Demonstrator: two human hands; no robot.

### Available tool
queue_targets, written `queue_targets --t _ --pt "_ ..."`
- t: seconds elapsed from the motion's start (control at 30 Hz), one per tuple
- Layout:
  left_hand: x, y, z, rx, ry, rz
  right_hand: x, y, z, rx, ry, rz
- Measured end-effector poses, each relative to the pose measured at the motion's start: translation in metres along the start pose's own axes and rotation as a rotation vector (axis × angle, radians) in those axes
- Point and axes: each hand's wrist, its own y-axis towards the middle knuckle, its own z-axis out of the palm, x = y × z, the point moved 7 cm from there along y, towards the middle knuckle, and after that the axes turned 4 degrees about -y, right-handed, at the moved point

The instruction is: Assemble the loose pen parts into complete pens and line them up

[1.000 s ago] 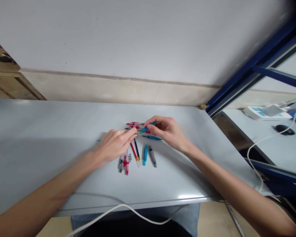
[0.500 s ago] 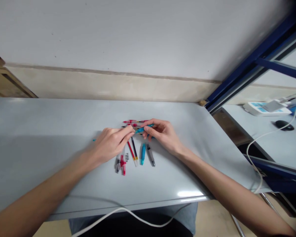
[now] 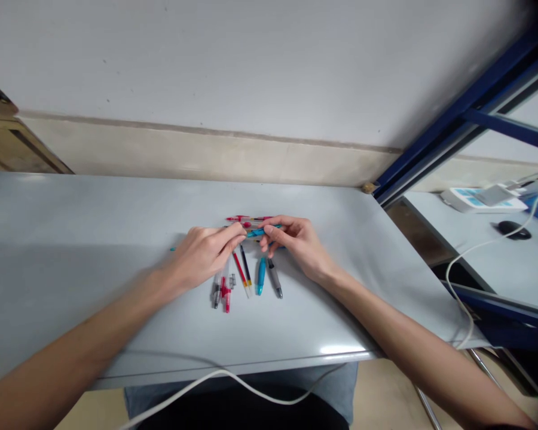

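Note:
Between my two hands, just above the table, is a blue pen part (image 3: pixel 256 232). My left hand (image 3: pixel 210 248) pinches its left end with thumb and forefinger. My right hand (image 3: pixel 296 239) is closed on its right end, the other fingers curled below. Under and in front of the hands lie pen pieces: a red ink refill (image 3: pixel 239 267), a black ink refill (image 3: pixel 245 264), a blue pen barrel (image 3: pixel 261 276) and a grey pen barrel (image 3: pixel 275 279). Nearer me are clear caps with a red clip (image 3: pixel 225 292) and a black one (image 3: pixel 217 294). Behind the hands, red pens (image 3: pixel 240 218) are partly hidden.
A small blue piece (image 3: pixel 173 249) lies left of my left hand. A white cable (image 3: pixel 219 372) runs along the table's front edge. At the right, past a blue metal frame (image 3: pixel 430 128), a side table bears a black mouse (image 3: pixel 513 230) and a white device (image 3: pixel 482 200).
The view has shifted slightly. Both hands keep their hold on the blue pen part, which sits at a slightly flatter angle. The pieces on the table lie as before.

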Motion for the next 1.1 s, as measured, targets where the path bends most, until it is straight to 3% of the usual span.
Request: queue_targets --t 0.37,0.87,1.1 --pt "0.005 -0.001 0.005 0.046 0.003 -0.014 0.002 -0.005 0.001 -0.017 -0.181 -0.014" --pt "0.004 -0.001 0.005 0.105 0.013 0.019 0.02 -0.011 -0.001 -0.072 -0.446 -0.225" --pt "-0.001 -0.001 0.008 0.132 0.037 0.044 0.018 -0.013 0.004 -0.071 -0.507 -0.215"
